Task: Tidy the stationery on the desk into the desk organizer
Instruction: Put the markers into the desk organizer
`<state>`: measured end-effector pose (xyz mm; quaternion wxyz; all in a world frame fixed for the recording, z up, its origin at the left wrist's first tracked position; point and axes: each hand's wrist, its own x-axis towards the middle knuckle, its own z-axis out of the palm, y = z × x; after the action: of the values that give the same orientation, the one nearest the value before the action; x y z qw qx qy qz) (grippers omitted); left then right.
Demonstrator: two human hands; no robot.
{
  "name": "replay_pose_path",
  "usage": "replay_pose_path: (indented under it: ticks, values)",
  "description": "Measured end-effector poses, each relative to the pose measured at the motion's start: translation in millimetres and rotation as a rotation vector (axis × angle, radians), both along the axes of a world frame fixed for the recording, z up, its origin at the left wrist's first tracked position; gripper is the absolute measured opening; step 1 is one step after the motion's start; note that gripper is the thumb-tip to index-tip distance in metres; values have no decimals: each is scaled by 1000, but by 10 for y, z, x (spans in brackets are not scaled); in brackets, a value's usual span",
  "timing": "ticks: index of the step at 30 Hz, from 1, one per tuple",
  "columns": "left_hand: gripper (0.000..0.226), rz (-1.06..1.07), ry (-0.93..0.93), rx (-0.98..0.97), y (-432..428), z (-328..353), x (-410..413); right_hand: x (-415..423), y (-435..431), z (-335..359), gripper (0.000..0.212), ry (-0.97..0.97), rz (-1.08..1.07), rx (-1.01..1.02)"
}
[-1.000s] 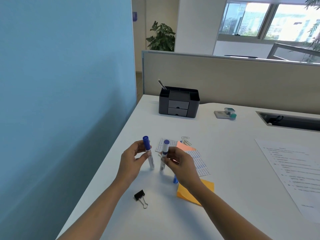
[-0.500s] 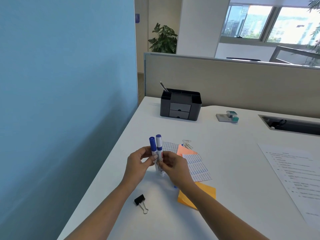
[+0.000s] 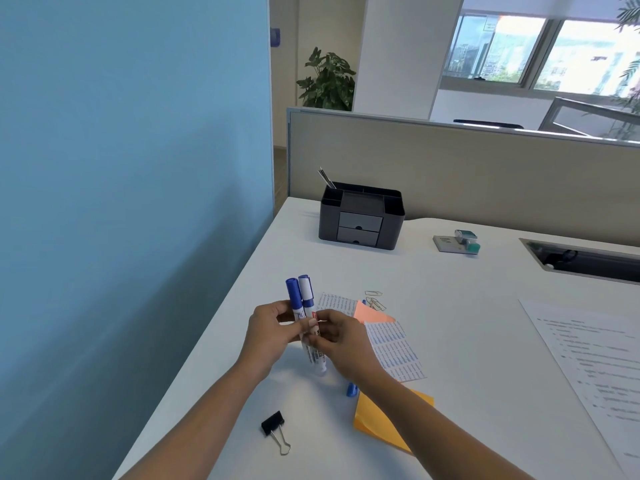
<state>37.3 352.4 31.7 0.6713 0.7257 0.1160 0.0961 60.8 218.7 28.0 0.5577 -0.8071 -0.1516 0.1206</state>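
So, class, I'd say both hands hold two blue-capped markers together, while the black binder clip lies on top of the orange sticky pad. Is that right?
Not quite. The head view shows the black binder clip on the bare white desk, apart from the orange sticky pad. The left hand and right hand do hold the two blue-capped markers together.
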Motion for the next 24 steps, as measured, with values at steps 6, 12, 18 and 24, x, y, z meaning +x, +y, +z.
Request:
replay_pose_path:
  ticks: [6, 12, 18, 24]
  values:
    - [26, -17, 1, 112, 75, 47, 212, 217, 58, 78, 28, 64, -20, -22]
    - [23, -5, 50, 330, 192, 43, 510, 508, 74, 137, 32, 94, -52, -17]
    - [43, 101, 160, 805, 451, -217, 952, 965, 79, 321, 30, 66, -136, 27]
    - [55, 16, 285, 1102, 619, -460, 1368, 1629, 223, 654, 30, -58, -216, 128]
